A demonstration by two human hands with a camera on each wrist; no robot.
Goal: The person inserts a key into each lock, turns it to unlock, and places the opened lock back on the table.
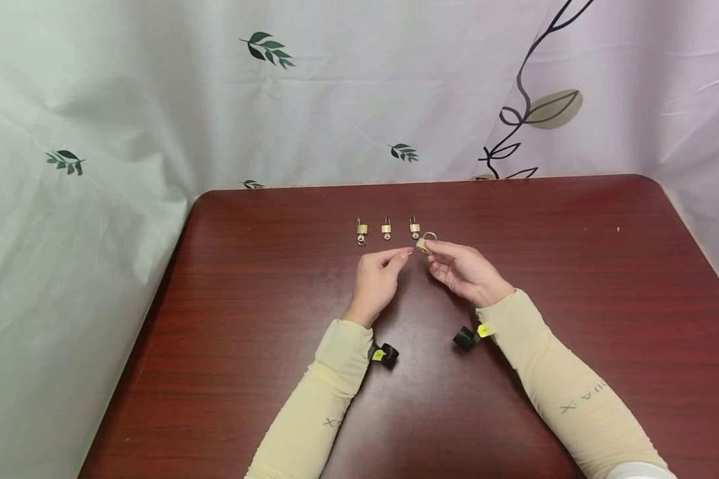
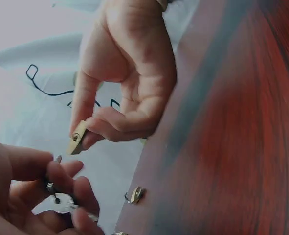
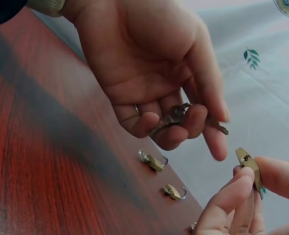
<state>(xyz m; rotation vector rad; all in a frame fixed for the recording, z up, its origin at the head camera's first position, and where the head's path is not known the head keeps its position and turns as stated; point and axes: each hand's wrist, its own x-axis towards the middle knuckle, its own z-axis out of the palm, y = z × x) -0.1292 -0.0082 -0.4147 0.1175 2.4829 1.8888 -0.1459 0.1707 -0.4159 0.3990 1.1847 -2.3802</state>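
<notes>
My left hand (image 1: 376, 283) pinches a small key (image 3: 217, 127) between thumb and index finger, its tip pointing at the padlock. A second key (image 2: 62, 201), joined to it by a small ring, lies among the curled fingers. Facing it, my right hand (image 1: 464, 269) grips a brass padlock (image 1: 422, 245) by thumb and fingers, its keyhole side (image 2: 76, 137) turned to the key. A short gap separates key tip and padlock. Just beyond the hands, three more brass padlocks, the left one (image 1: 362, 229), the middle one (image 1: 386, 228) and the right one (image 1: 415, 227), lie in a row.
The dark red wooden table (image 1: 245, 299) reaches back to a pale curtain (image 1: 335, 100) with leaf prints. Black wrist cameras, one (image 1: 388, 356) on the left and one (image 1: 466, 338) on the right, hang inside the cream sleeves. A tiny reddish bit (image 1: 618, 229) lies at the far right.
</notes>
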